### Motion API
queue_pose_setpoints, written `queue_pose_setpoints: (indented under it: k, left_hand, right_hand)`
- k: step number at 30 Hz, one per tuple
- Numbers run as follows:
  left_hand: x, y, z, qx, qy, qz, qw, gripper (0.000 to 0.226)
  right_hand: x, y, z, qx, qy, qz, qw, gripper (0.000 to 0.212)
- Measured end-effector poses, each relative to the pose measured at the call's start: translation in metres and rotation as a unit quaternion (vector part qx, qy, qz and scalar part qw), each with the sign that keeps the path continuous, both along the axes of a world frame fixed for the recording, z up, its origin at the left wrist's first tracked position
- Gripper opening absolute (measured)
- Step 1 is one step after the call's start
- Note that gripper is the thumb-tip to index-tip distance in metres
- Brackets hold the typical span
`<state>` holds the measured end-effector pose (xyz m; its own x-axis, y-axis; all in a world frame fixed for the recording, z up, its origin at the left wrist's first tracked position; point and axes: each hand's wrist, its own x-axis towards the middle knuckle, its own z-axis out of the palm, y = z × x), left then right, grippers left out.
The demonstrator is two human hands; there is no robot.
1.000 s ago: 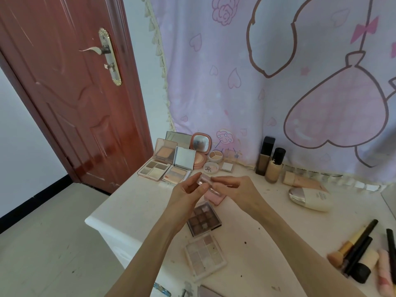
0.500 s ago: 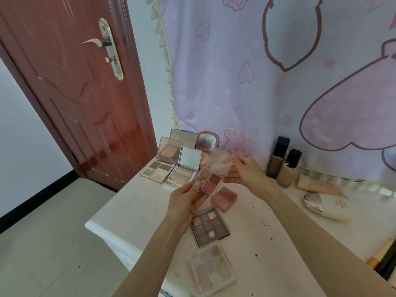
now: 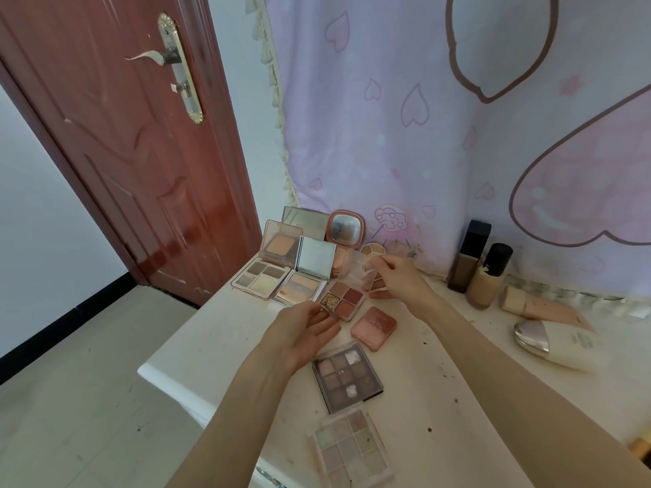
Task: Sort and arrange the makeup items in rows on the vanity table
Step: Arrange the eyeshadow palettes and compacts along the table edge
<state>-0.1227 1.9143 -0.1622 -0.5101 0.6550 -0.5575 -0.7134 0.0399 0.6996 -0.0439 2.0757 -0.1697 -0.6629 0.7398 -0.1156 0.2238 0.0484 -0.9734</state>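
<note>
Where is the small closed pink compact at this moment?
In the head view, the closed pink compact lies flat on the vanity table, just right of the four-pan palette in the hands and just behind the dark nine-pan palette.

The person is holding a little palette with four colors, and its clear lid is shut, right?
Not quite. The head view shows the left hand holding the four-color palette, but its clear lid is open, lifted by the right hand.
</note>
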Motion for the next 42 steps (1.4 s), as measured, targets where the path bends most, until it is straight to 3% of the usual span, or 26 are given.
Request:
queue_pose_setpoints:
  k: [12,23,27,30,32,35,38,42]
  left_hand:
    - [0.002,0.001,0.01,-0.021,-0.032,0.01,0.999,0.014]
    - [0.004,-0.002,0.006,-0.009,-0.028,0.011,1.0,0.013]
    - [0.007,-0.006,0.004,-0.01,0.018,0.007,1.0,0.016]
    - [0.011,-0.014,0.002,-0.015,0.112,-0.032,0.993,0.01]
    - [0.012,-0.023,-0.001,-0.061,0.249,-0.073,0.964,0.016]
    - [0.014,-0.038,-0.007,-0.105,0.449,-0.139,0.877,0.029]
    - [0.019,-0.051,-0.01,-0.101,0.554,-0.225,0.795,0.032]
    - [0.024,-0.061,-0.016,-0.108,0.687,-0.315,0.646,0.036]
  right_hand:
    - [-0.007,-0.001,-0.004,0.05,0.013,-0.028,0.998,0.017]
    - [-0.006,-0.004,-0.009,0.095,0.017,-0.073,0.993,0.028]
    - [0.001,-0.009,-0.008,0.095,0.005,-0.083,0.992,0.029]
    - [0.015,-0.018,-0.006,0.12,-0.015,-0.081,0.989,0.028]
    - [0.025,-0.026,-0.004,0.147,-0.027,-0.075,0.986,0.026]
    - [0.043,-0.046,-0.004,0.208,-0.041,-0.057,0.976,0.019]
    - [0.063,-0.072,-0.009,0.275,-0.049,-0.02,0.96,0.015]
    - [0.086,-0.103,-0.011,0.356,-0.069,0.021,0.932,0.015]
